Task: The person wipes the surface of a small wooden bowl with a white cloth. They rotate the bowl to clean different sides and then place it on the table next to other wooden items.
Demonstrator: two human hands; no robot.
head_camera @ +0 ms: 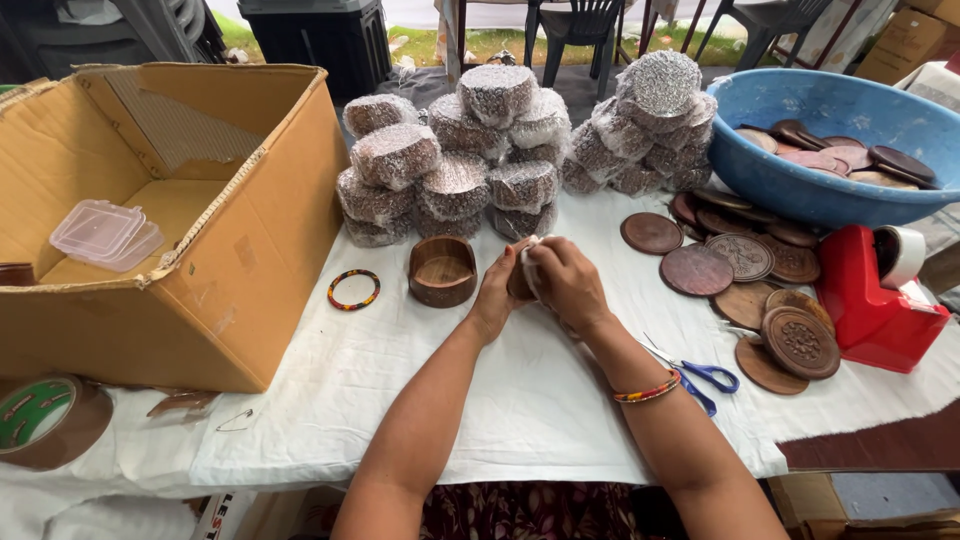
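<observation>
Item in hand: a small round wooden piece (520, 282), partly covered in white wrap, held near the middle of the counter (520, 400). The left hand (497, 292) cups it from the side; the right hand (566, 280) lies over it, fingers (540, 258) closed around piece and wrap. How much of it is covered cannot quite be told, since the hands hide most of it.

Done, by the look of it: two heaps of wrapped rounds (455, 165) along the far edge, a second heap (645, 125) beside the first.

Left, by the look of it: an open wooden bowl (442, 270) just left of the hands; bare carved wooden discs (745, 275) spread toward the right edge; more discs in the blue basin (790, 150) at the far right corner.

Also present: beaded bangle (354, 289); blue-handled scissors (700, 378) beside the right forearm; red tape dispenser (870, 300) at the right edge; brown tape roll (45, 420) at the near left corner; open cardboard box (200, 290) on the left, holding a clear plastic container (105, 235).

Obstructions: none between the hands and the heaps; the scissors lie close under the right arm.
</observation>
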